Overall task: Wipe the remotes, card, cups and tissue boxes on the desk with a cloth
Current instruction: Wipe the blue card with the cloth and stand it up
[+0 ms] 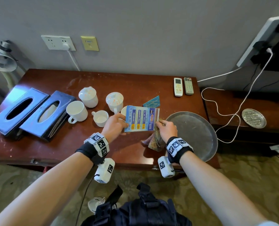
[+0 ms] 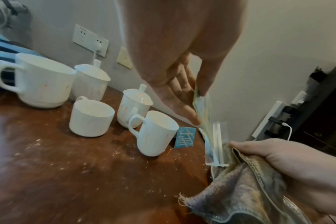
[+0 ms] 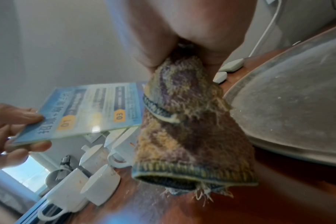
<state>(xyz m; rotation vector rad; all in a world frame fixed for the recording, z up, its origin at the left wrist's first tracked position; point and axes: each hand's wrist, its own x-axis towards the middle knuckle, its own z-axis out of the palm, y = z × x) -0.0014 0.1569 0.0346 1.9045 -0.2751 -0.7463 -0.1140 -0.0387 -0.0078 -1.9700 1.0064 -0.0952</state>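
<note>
**Grip check: card held up, cloth at its right edge**

Grip: left hand (image 1: pixel 115 123) pinches the left end of the printed card (image 1: pixel 141 119), thumb on the face, fingers (image 3: pixel 36 146) underneath. Right hand (image 1: pixel 167 128) is closed around a bunched cloth (image 1: pixel 156 141), which meets the card's right edge; the loose end hangs towards the counter (image 1: pixel 132 147).

Location: card is off the counter, above its front middle, between the white cups (image 1: pixel 76 111) and the round metal tray (image 1: pixel 195 134).

Orientation: long axis runs left–right between the hands; printed face up towards the head camera, slightly tilted. Text reads sideways.

Handling (judgement): thin, light and stiff, in what looks like a clear glossy sleeve, so probably slippery under a wet cloth. An end pinch leaves the face free but lets the far end flex; supporting fingers beneath should steady it.

Remotes (image 1: pixel 183 86) lie at the back right; tissue boxes (image 1: pixel 31 111) at the left.
</note>
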